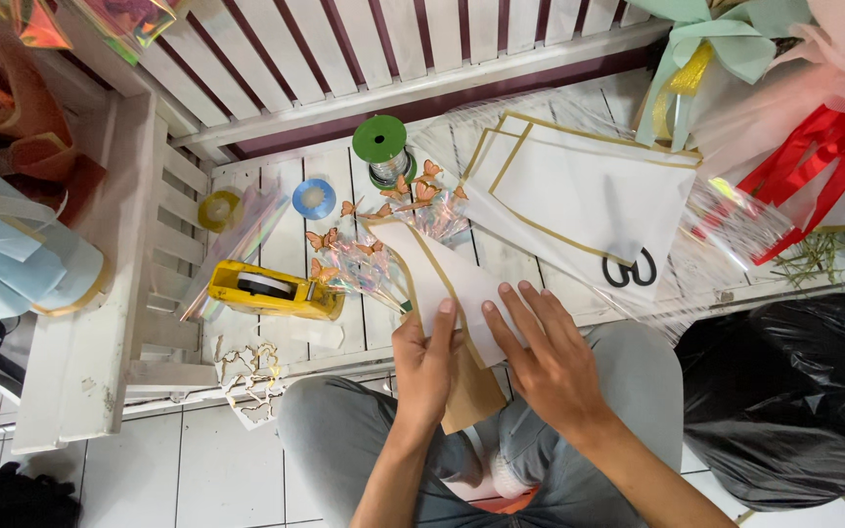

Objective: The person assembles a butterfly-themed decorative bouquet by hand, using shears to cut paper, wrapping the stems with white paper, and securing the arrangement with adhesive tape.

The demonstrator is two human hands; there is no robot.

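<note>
L hand [425,362] + R hand [540,357] flat on white wrap sheet [442,279] | tape dispenser [271,289] left | scissors [630,269] right

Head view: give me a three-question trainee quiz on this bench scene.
1. True or false: both hands rest on the white sheet with the gold edge.
2. Which thing lies nearest the left hand? A) scissors B) yellow tape dispenser C) red ribbon
3. Fill in: the black scissors lie under clear ______.

Key:
1. True: the left hand and the right hand both press on it, fingers flat.
2. B: the tape dispenser sits just left of that hand; the red ribbon is far right.
3. Film: the cellophane covers them.
</note>
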